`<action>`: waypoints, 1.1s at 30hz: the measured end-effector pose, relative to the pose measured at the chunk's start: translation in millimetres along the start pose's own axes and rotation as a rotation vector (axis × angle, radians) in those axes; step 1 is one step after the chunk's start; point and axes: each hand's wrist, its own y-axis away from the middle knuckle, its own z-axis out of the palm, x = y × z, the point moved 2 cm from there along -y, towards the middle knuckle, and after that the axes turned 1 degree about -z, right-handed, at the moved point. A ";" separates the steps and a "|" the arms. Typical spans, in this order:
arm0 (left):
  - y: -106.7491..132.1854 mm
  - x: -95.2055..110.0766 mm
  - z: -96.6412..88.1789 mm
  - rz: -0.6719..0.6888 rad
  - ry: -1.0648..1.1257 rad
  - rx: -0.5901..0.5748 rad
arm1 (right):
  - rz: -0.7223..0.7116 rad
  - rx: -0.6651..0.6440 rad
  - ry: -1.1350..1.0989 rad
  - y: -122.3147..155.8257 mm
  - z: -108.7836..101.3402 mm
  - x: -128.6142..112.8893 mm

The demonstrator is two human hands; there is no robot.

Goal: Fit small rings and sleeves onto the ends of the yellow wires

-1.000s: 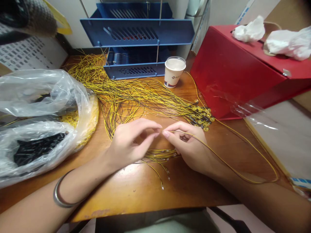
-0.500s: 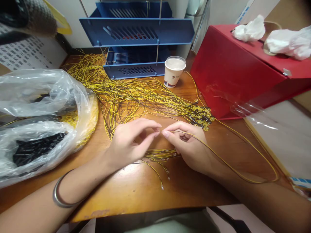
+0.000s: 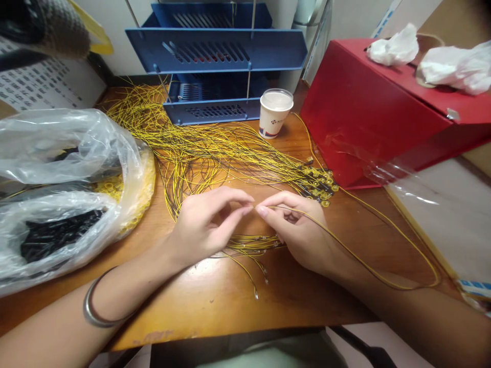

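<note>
My left hand point(image 3: 207, 227) and my right hand point(image 3: 297, 230) meet fingertip to fingertip over the wooden table point(image 3: 215, 301). My right hand pinches the end of a thin yellow wire point(image 3: 383, 278) that loops off to the right and back across my forearm. My left hand's thumb and fingers are pinched together at that wire's tip; what they grip is too small to make out. A small bunch of short yellow wires point(image 3: 253, 245) lies under my hands. A large tangle of yellow wires point(image 3: 215, 153) spreads behind them, its terminal ends point(image 3: 320, 181) clustered at the right.
Clear plastic bags point(image 3: 57, 194) with black and yellow parts sit at the left. A blue tiered tray point(image 3: 218, 51) and a paper cup point(image 3: 275, 113) stand at the back. A red box point(image 3: 383, 112) with white tissues fills the right, with a clear plastic sheet point(image 3: 441, 204) below it.
</note>
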 end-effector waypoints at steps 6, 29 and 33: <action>-0.3 0.1 -2.1 0.020 0.001 -0.018 | 0.002 0.012 0.001 0.4 -0.7 -2.0; 1.1 -0.3 1.1 0.042 0.049 0.016 | -0.011 0.019 0.036 -0.7 -0.1 -1.0; -1.3 3.0 -1.1 0.059 -0.020 0.045 | -0.010 0.008 0.055 -0.1 -0.4 -0.2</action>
